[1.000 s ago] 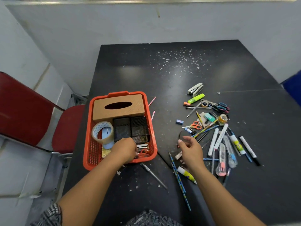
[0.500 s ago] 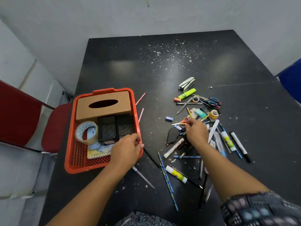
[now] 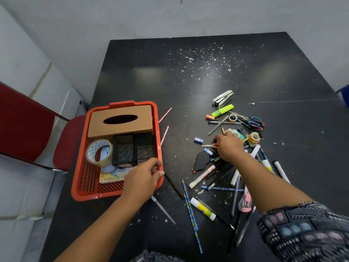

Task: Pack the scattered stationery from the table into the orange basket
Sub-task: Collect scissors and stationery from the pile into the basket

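The orange basket (image 3: 113, 194) stands at the table's left edge, holding a tan tissue box (image 3: 120, 122), a clear tape roll (image 3: 99, 151), black mesh holders (image 3: 134, 148) and a notepad (image 3: 111, 176). My left hand (image 3: 143, 176) grips the basket's right rim near the front corner. My right hand (image 3: 229, 146) reaches into the stationery pile, fingers curled on the small orange scissors (image 3: 212, 145), whose blades stick out to the left. Around it lie a stapler (image 3: 222, 97), a green highlighter (image 3: 222, 110), blue-handled scissors (image 3: 252, 122), a blue eraser (image 3: 198, 140), a glue stick (image 3: 203, 208) and several pens and pencils.
A red chair (image 3: 24, 125) stands left of the black table (image 3: 188, 69), close to the basket. Two pink pencils (image 3: 165, 112) lie just right of the basket. White flecks dot the table's far half. Grey walls close in behind and to the left.
My left hand has come out of the basket onto its right rim. My right hand has moved away from me, deeper into the pile, onto the orange scissors.
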Tool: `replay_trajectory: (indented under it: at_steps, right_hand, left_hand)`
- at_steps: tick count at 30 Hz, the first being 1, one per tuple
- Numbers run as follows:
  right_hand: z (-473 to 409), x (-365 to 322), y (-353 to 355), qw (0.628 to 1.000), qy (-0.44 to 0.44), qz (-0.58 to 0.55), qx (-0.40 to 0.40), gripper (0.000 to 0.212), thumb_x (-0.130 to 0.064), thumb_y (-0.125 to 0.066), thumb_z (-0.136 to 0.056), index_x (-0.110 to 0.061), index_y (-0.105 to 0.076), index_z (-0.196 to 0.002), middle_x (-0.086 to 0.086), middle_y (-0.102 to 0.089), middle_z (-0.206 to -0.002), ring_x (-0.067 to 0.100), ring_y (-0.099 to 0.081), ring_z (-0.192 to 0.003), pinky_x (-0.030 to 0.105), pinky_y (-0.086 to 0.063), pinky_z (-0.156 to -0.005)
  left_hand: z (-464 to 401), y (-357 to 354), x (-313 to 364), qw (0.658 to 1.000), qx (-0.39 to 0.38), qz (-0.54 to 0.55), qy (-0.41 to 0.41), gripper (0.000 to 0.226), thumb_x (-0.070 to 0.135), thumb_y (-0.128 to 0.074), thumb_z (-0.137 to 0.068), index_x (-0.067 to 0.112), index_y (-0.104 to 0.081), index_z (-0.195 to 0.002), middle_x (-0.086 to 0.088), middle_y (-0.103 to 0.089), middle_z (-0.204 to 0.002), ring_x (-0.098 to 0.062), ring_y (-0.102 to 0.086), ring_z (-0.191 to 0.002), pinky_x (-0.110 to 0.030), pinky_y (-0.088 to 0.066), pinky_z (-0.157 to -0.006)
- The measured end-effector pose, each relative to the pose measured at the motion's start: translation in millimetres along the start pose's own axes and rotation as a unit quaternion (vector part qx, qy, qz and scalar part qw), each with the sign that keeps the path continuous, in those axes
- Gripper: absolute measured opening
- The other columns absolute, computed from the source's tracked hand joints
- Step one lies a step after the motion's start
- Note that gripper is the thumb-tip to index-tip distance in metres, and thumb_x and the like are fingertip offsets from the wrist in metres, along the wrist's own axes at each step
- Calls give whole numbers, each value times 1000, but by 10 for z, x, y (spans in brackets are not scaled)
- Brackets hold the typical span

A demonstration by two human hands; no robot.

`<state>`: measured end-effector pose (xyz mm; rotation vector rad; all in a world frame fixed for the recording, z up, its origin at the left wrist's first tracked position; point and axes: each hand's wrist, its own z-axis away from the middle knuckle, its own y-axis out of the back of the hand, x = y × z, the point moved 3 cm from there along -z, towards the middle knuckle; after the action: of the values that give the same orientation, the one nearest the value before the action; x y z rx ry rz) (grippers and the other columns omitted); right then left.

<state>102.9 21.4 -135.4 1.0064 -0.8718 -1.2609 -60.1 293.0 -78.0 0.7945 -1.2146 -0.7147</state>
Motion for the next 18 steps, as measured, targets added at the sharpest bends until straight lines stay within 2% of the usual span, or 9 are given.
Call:
replay_trajectory:
  at_steps: [4,6,8,11,14,16,18]
  right_hand:
    - [-14,3,61,998,-1,-62,7,18,-13,-58,-91,-20,-66,-106,12,-56,-112,30,-59,-95,38,-51,-79]
    - [25,4,81,996,-7,-90,17,14,-13,-57,-90,-21,-67,-97,11,-60,-104,29,-59,-89,36,-50,-73]
    - [91,4,124,991,-13,-125,52,10,-19,-59,-92,-22,-67,-96,10,-62,-100,30,-58,-88,34,-46,-69]
    - [237,-176,218,974,22,-208,84,9,-25,-63,-93,-21,-68,-99,8,-66,-95,27,-59,-85,33,-45,-68]
    - [470,-522,351,949,84,-294,73,10,-21,-66,-91,-24,-69,-100,-1,-67,-91,15,-58,-79,27,-45,-69]
    - [665,-796,423,920,124,-369,55,15,-14,-69,-88,-23,-70,-100,-6,-67,-84,6,-61,-72,19,-49,-70]
    - [815,-1050,433,885,156,-439,18,19,-7,-71,-86,-22,-68,-97,-8,-68,-80,6,-66,-72,23,-55,-77]
  left_hand:
    - [12,-5,-3,1000,-6,2,-3,19,37,-63,-91,38,-58,-110,18,-61,-88,-4,-55,-79,-24,-40,-66]
    - [10,6,-29,1000,-4,19,0,19,34,-63,-91,35,-62,-110,18,-62,-92,-3,-56,-82,-26,-47,-72]
    - [2,58,-81,999,28,41,7,19,29,-63,-92,30,-67,-111,15,-63,-97,-4,-58,-88,-31,-52,-80]
    - [9,219,-228,991,89,97,38,19,22,-62,-93,25,-68,-111,13,-64,-96,-3,-58,-90,-31,-53,-82]
    - [7,355,-300,983,120,139,31,20,18,-65,-91,25,-69,-110,12,-66,-92,-4,-62,-87,-32,-56,-78]
    - [17,420,-272,980,133,148,8,25,15,-67,-90,24,-69,-113,12,-65,-93,-4,-62,-87,-27,-55,-78]
    - [27,467,-213,979,136,148,-18,28,14,-68,-89,25,-68,-115,11,-63,-95,-3,-60,-88,-20,-51,-77]
